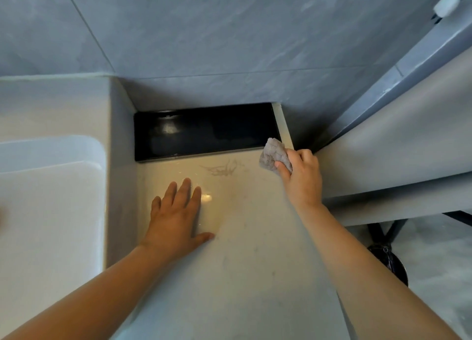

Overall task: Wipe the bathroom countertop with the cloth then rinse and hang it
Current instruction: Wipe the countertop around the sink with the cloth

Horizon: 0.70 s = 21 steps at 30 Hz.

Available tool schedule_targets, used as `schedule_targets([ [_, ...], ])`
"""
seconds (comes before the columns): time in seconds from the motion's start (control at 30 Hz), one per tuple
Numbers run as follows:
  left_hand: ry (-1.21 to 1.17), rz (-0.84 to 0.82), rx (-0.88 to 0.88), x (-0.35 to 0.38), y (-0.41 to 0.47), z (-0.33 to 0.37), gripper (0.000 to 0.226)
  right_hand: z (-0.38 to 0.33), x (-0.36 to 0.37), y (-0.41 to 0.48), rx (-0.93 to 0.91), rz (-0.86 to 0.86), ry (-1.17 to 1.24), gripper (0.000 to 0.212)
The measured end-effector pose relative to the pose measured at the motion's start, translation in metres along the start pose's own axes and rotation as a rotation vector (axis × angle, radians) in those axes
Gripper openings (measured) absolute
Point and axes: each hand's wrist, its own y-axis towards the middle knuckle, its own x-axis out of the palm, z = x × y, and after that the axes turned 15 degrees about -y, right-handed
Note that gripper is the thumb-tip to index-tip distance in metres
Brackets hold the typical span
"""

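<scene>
The pale beige countertop runs from the front edge up to the grey tiled wall. A small grey cloth, bunched up, is gripped by my right hand at the counter's far right corner, touching the surface by the edge. My left hand lies flat on the counter with fingers spread and straight, holding nothing. A faint grey scribble mark shows on the counter between the two hands, just left of the cloth.
A black rectangular tray sits against the back wall. A white sink basin lies to the left, beyond a raised ledge. To the right a grey panel rises beside the counter; a dark round bin stands on the floor below.
</scene>
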Motion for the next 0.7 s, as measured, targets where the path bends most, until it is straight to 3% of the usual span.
schedule_targets([
  [0.17, 0.029, -0.009, -0.008, 0.001, -0.002, 0.001, 0.105, 0.000, -0.013, -0.058, -0.041, -0.028, 0.016, 0.028],
  [0.33, 0.029, -0.011, -0.018, 0.003, -0.001, 0.001, 0.106, 0.001, -0.033, -0.103, -0.096, -0.230, 0.174, 0.020],
  [0.43, 0.035, -0.010, -0.016, 0.005, 0.000, 0.000, 0.106, -0.006, -0.043, -0.079, -0.061, -0.108, 0.240, 0.024],
  [0.53, 0.041, -0.004, -0.021, 0.007, 0.000, -0.001, 0.107, -0.020, -0.034, -0.023, -0.052, 0.017, 0.108, 0.027],
  [0.7, 0.038, -0.008, -0.021, 0.008, 0.001, -0.001, 0.107, -0.031, 0.004, 0.013, -0.114, -0.015, 0.047, 0.029],
])
